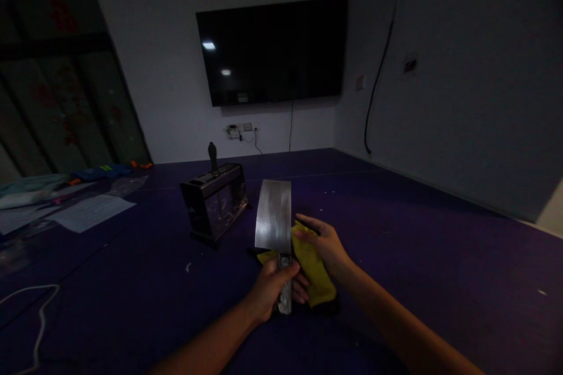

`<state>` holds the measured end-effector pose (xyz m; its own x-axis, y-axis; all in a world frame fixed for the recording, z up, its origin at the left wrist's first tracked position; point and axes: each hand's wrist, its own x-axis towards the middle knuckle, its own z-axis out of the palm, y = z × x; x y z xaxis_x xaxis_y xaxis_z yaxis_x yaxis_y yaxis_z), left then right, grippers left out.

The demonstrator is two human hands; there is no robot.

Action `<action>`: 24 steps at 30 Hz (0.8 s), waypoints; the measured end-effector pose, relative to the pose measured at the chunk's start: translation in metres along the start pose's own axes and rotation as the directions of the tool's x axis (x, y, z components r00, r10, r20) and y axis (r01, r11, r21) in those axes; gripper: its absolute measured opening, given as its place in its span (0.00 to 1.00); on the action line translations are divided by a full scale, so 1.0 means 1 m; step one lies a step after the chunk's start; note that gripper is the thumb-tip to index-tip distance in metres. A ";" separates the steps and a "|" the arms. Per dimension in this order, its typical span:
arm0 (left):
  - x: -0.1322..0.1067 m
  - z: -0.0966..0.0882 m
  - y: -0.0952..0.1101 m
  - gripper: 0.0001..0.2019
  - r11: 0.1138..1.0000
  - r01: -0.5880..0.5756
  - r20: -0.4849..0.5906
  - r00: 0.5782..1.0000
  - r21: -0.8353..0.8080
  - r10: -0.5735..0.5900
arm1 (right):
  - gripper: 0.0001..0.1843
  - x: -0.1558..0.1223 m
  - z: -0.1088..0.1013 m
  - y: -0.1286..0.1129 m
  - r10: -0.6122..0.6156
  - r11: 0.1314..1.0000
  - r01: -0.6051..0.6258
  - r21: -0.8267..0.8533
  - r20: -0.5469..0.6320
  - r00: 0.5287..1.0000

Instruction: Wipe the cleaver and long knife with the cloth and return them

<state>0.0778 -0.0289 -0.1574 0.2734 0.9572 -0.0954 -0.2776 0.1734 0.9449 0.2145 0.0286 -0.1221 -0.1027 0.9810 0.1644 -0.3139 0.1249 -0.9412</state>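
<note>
A cleaver (273,215) with a broad steel blade points away from me, blade upward. My left hand (269,288) is closed around its worn dark handle (285,293). In my right hand (324,244) is a yellow cloth (314,272), gripped near its upper end beside the blade's right edge. Part of the cloth shows behind the handle, to the left. Whether the cloth touches the steel I cannot tell. Beyond the blade, to the left, stands a black knife block (215,199) with clear sides and one dark-handled knife (213,158) upright in it.
The surface is a wide purple-blue tabletop (417,258). Papers (92,212), plastic wrap and a blue cloth (103,171) lie at the far left. A white cable (43,316) curls at the near left. A television (272,53) hangs on the back wall; a dark cord (382,70) dangles at the right.
</note>
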 end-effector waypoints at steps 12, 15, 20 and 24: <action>0.007 -0.016 0.005 0.19 0.994 0.036 -0.083 0.996 0.106 -0.027 | 0.16 0.018 -0.034 -0.008 -0.501 0.802 0.375 -0.465 -0.180 0.847; 0.008 -0.015 0.005 0.17 0.988 0.052 -0.086 0.996 0.142 -0.040 | 0.13 0.010 -0.024 -0.002 -0.655 0.567 0.542 -0.620 0.059 0.753; 0.009 -0.014 0.004 0.17 0.985 0.048 -0.049 0.998 0.167 -0.040 | 0.15 0.001 -0.013 0.012 -0.674 0.227 0.650 -0.725 0.365 0.642; 0.008 -0.013 0.004 0.17 0.987 0.025 -0.033 0.999 0.160 -0.019 | 0.16 -0.001 -0.009 0.019 -0.622 0.043 0.671 -0.740 0.506 0.597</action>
<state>0.0671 -0.0178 -0.1586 0.2479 0.9608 -0.1241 -0.1199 0.1575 0.9802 0.2173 0.0312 -0.1430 -0.3440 0.4334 0.8330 0.6160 0.7737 -0.1482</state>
